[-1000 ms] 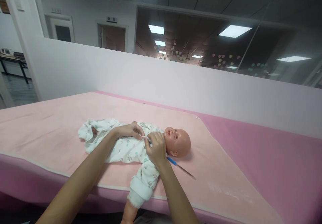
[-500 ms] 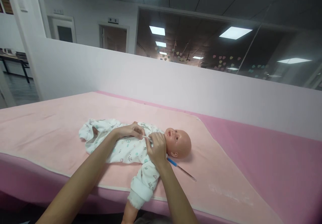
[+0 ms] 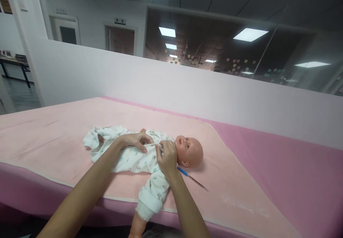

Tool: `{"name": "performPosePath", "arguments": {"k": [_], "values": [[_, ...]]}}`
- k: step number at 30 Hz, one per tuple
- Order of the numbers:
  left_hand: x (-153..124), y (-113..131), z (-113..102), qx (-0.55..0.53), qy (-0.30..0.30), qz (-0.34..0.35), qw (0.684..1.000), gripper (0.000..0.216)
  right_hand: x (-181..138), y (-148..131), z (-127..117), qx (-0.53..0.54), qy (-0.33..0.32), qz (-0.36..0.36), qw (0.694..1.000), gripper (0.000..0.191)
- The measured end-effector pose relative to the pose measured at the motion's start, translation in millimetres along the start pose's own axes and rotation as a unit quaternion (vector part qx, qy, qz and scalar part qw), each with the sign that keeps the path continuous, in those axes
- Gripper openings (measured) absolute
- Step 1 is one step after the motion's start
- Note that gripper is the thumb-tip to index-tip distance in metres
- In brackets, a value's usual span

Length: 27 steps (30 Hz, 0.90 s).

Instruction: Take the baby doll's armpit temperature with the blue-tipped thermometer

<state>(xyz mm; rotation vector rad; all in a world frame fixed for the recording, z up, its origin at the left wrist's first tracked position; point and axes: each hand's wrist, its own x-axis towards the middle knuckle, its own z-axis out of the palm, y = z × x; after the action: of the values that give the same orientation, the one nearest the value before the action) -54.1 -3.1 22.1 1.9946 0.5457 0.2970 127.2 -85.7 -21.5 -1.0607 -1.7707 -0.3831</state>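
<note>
A baby doll (image 3: 189, 152) lies on its back on a pale pink blanket (image 3: 53, 138), head to the right. It wears a white printed romper (image 3: 134, 161). My left hand (image 3: 135, 141) rests on the doll's chest, fingers curled and pinching the romper's front edge. My right hand (image 3: 167, 156) is closed on the romper's collar just below the doll's chin. One sleeve and a bare doll hand (image 3: 138, 225) hang over the table's near edge.
A thin blue-handled stick (image 3: 191, 178) lies on the blanket beside the doll's head. The blanket covers a darker pink padded table (image 3: 294, 166). A white partition wall (image 3: 187, 88) runs behind it, with windows and doors beyond.
My left hand has slid slightly along the romper's front edge toward the doll's legs. My right hand and the doll stay almost where they were.
</note>
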Motion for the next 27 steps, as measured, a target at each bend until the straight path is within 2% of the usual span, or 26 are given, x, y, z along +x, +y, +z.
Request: {"name": "performPosePath", "arguments": {"k": [3,8,10,14,17,21,27], "values": [[-3,-2,3,0.003,-0.025,0.018,1.000,0.038,0,0,0,0.003,-0.001,0.005,1.000,0.016],[-21,1,2,0.001,-0.012,0.029,1.000,0.049,-1,0,1,0.007,-0.002,0.004,1.000,0.015],[-30,2,-2,-0.003,-0.004,0.011,1.000,0.048,-1,1,1,0.007,-0.001,0.002,1.000,0.014],[-40,0,-13,-0.007,0.004,-0.051,0.999,0.033,-1,3,2,0.010,0.000,-0.001,1.000,0.013],[-42,-4,-18,-0.007,0.010,-0.077,0.997,0.026,0,3,2,0.015,-0.005,-0.006,1.000,0.014],[-40,-10,-17,-0.010,0.023,-0.067,0.997,0.019,1,2,2,0.016,-0.012,-0.005,1.000,0.015],[-35,-21,-15,-0.019,0.069,-0.061,0.996,0.022,1,2,2,0.016,-0.008,-0.001,1.000,0.013]]}}
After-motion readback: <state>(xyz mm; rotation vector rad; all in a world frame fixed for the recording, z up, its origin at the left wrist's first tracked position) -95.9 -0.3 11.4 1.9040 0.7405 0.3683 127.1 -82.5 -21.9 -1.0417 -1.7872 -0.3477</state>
